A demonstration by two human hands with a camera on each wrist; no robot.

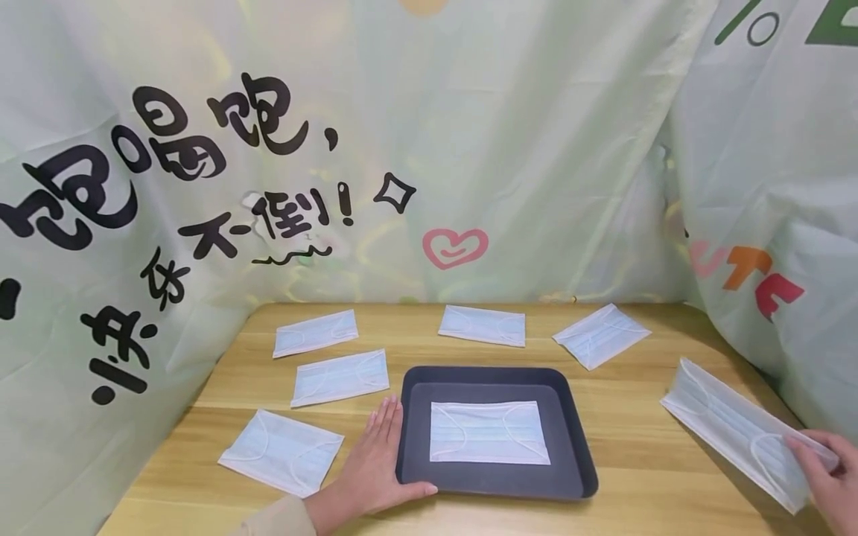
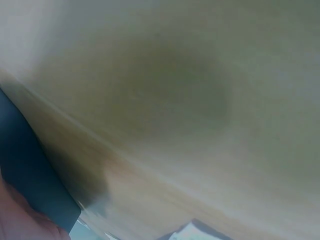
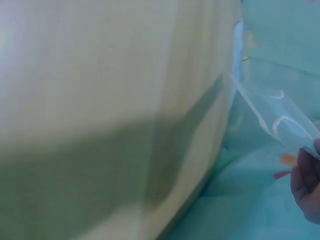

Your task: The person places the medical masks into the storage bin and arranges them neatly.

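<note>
A dark grey rectangular tray [image 1: 583, 439] sits on the wooden table, with a pale blue face mask [image 1: 489, 433] lying flat inside it. My left hand [image 1: 372, 465] rests against the tray's left side, fingers straight along it and thumb at the near left corner. At the far right, my right hand [image 1: 831, 473] pinches another face mask [image 1: 737, 435] by its near end, holding it tilted above the table. The right wrist view shows this held mask [image 3: 285, 117] and the fingers of the hand [image 3: 307, 185]. Only part of the left hand [image 2: 25, 220] appears in the left wrist view.
Several loose masks lie around the tray: a near left mask [image 1: 281, 454], a middle left mask [image 1: 340, 378], a far left mask [image 1: 316, 333], a far middle mask [image 1: 481, 326] and a far right mask [image 1: 601, 336]. Printed cloth [image 1: 536, 164] hangs behind the table [image 1: 637, 476].
</note>
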